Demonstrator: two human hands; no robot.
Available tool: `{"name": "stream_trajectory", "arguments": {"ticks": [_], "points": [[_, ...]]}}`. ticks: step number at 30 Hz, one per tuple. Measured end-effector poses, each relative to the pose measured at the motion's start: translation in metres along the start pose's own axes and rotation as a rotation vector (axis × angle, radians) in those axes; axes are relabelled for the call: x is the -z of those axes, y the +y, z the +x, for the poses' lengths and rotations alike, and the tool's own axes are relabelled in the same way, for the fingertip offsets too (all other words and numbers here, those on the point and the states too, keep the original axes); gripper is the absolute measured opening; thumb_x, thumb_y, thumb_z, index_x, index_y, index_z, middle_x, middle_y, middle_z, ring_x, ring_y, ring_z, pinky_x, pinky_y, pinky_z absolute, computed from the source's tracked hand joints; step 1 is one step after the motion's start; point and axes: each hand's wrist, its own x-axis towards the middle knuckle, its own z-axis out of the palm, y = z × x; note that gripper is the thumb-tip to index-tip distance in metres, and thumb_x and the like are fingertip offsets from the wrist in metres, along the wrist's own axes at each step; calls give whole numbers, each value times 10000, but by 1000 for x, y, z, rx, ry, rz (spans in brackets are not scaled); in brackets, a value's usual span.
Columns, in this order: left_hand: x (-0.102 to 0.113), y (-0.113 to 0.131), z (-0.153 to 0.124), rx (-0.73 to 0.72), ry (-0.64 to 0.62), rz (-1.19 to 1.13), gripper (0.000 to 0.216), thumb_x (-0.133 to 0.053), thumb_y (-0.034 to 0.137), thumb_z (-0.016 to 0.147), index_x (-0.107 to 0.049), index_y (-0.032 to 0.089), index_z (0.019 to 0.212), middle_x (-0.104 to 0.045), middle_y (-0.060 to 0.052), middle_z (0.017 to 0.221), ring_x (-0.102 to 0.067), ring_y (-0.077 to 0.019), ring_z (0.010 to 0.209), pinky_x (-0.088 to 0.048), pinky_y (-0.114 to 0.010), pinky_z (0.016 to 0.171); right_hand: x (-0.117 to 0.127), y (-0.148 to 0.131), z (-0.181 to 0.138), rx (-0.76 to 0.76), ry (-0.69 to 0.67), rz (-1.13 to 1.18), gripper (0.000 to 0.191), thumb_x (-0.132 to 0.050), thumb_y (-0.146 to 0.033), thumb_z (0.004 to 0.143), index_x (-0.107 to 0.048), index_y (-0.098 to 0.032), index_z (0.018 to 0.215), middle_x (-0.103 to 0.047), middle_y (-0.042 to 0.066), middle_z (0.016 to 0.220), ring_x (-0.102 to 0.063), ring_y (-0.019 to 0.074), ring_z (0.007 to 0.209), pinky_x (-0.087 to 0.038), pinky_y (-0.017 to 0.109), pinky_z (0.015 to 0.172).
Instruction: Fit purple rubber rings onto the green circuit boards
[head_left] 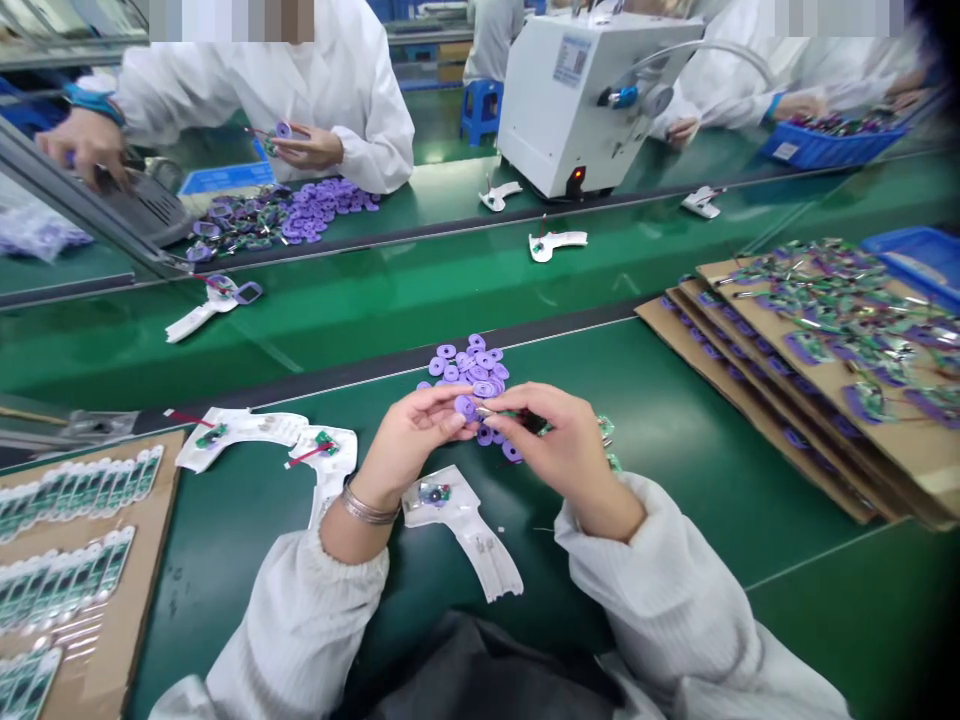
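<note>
Over the middle of the green bench, my left hand (405,435) pinches a small purple oval piece (465,407) between thumb and fingers. My right hand (559,435) meets it from the other side, its thumb and forefinger closed on a small shiny metal part (484,412) touching the purple piece. Exactly what that part belongs to is hidden by the fingers. Behind both hands lies a heap of purple oval pieces (480,365). Green circuit boards (606,430) peek out beside my right hand. Below my hands rests a white curved plastic shell (457,515) with a small board in its wide end.
Two more white shells (255,425) lie left, by a cardboard sheet of circuit boards (142,600). At right are stacked cardboard sheets (750,370) bearing wired boards. Across the green belt (375,290), which carries white shells, stand a white machine (562,110) and co-workers.
</note>
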Motion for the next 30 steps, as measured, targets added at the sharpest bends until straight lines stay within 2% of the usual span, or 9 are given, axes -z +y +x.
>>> {"name": "stream_trajectory", "arguments": {"ticks": [4,8,13,18,22,25,28,30], "points": [[-4,-1,-2,-15,6,-9,330,-784,257,750,-734,200,1071,-747,-49,931,-711,-148,792,-601,-285,800,-4,-2,-1,-2,0,-28,57,-724,-182,811,-715,-217,854,-738,13,837,-663,140,716,-521,243,603],[-7,-1,-3,-40,76,21,287,-761,294,772,-751,198,1043,-742,-79,1043,-717,-191,865,-599,-350,852,-5,-2,-1,-20,1,-69,55,-706,-193,826,-716,-232,864,-741,11,854,-670,146,735,-531,250,610],[-6,3,-3,-261,54,241,196,-782,209,740,-775,237,933,-735,-61,1064,-662,-215,1066,-551,-366,963,-4,-2,-1,0,19,-103,52,-695,-202,836,-723,-240,857,-742,7,852,-672,150,742,-535,263,640],[-5,7,-5,-350,89,431,270,-796,257,723,-763,249,991,-727,-64,1069,-675,-216,1027,-584,-358,914,-2,-2,0,-93,-12,-73,41,-683,-240,848,-724,-241,847,-741,5,825,-660,145,673,-520,263,585],[-7,9,-7,-426,94,540,250,-800,269,723,-768,259,971,-740,-61,1019,-670,-215,1015,-578,-363,922,-2,-2,-1,100,33,-107,82,-651,-190,866,-706,-245,843,-737,11,835,-677,170,802,-543,320,742],[-9,10,-8,-422,90,491,264,-810,255,710,-766,259,971,-737,-57,1015,-675,-207,1000,-595,-336,880,-4,-1,-3,227,76,-111,128,-625,-140,871,-693,-245,847,-736,18,836,-673,169,797,-539,333,741],[-10,9,-10,-418,102,475,240,-807,262,714,-767,240,950,-739,-66,1015,-683,-211,985,-601,-339,857,-8,0,-5,258,105,-91,159,-602,-137,875,-694,-254,818,-738,18,820,-675,173,775,-536,345,717],[-10,8,-10,-456,118,536,214,-793,271,733,-765,236,942,-744,-68,1012,-684,-215,977,-595,-357,864,-10,0,-6,203,124,-74,157,-608,-166,873,-699,-258,785,-737,15,796,-675,176,764,-539,347,716]]}}
